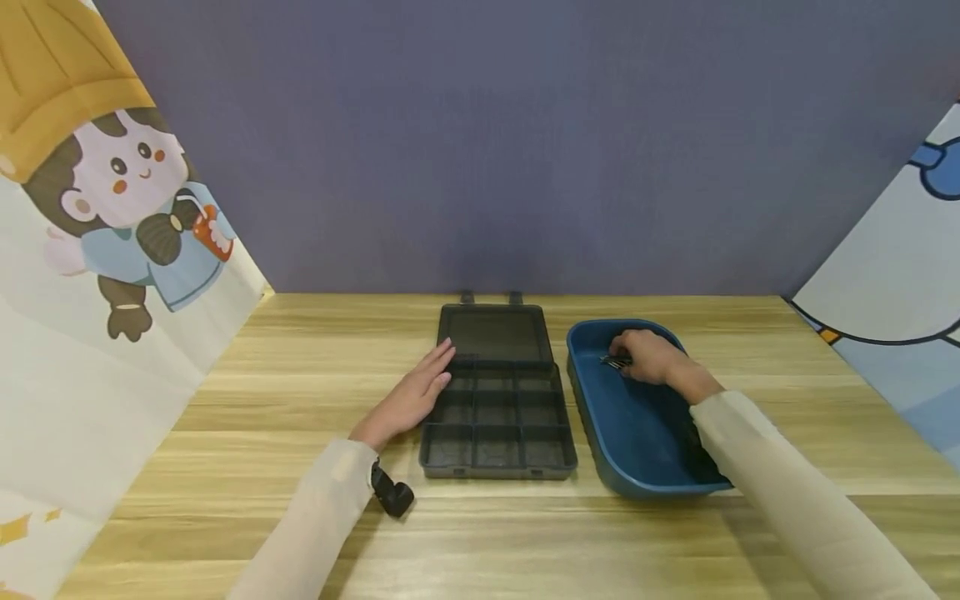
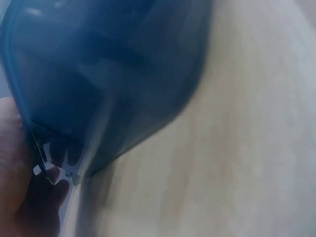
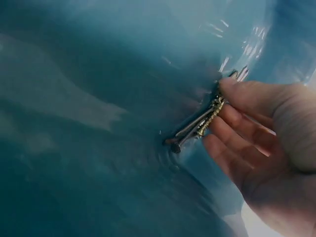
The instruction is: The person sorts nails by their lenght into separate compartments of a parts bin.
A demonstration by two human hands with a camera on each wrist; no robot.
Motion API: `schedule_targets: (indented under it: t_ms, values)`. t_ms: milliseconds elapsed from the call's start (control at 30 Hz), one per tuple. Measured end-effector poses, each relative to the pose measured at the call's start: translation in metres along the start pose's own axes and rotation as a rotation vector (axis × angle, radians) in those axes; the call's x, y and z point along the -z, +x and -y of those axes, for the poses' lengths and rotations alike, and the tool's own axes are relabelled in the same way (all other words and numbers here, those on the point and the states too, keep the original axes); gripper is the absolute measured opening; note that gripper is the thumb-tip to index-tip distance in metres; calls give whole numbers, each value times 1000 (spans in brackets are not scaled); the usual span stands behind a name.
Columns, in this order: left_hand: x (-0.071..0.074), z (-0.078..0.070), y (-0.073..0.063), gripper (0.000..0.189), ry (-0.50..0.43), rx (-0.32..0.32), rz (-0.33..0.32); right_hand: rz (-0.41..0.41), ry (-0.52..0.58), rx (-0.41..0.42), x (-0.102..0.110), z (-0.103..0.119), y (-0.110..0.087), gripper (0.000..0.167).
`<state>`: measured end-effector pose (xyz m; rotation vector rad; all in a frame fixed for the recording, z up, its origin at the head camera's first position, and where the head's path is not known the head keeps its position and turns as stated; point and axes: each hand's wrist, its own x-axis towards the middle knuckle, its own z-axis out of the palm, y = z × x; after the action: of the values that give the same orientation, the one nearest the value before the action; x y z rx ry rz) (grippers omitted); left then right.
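A dark, see-through compartment box [image 1: 498,473] lies on the table, its lid [image 1: 495,332] folded back flat behind it. My left hand [image 1: 411,398] rests along the box's left side, fingers straight and pointing away near the hinge. To the right stands a blue plastic bin [image 1: 626,433]. Inside its far part, my right hand [image 1: 651,357] pinches a small bunch of nails [image 3: 185,132] and brass-coloured screws [image 3: 211,116] between thumb and fingers. Nail heads stick out at one end of the bunch and tips at the other. The left wrist view is blurred.
A wood-grain tabletop [image 1: 300,400] carries both containers. Behind it rises a purple-grey panel [image 1: 480,150], and printed sheets [image 1: 150,225] stand at both sides. A black strap piece [image 1: 392,493] sits at the left wrist. The right sleeve crosses the bin's right rim.
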<state>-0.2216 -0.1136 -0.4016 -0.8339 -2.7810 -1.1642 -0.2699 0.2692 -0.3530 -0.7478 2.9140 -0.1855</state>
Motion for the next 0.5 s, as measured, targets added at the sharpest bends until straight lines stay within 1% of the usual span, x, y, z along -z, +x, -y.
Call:
schedule_targets:
  t_ms: [67,200,333,433,500]
  values:
    - [-1,-1,0,49,8,-7,6,-9,3,6,0,0,0,28]
    - [-3,0,-5,48,-13,-3,-6,-15,19,24,-4,1,2,24]
    - [-4,4,-9,51,-94,11,20,-11,26,20,-7,2,4,21]
    - [-6,3,-10,54,-155,8,41,-16,26,6,-5,0,2,20]
    - [-8,1,-10,54,-163,6,27,-24,25,5,-4,-1,1,19]
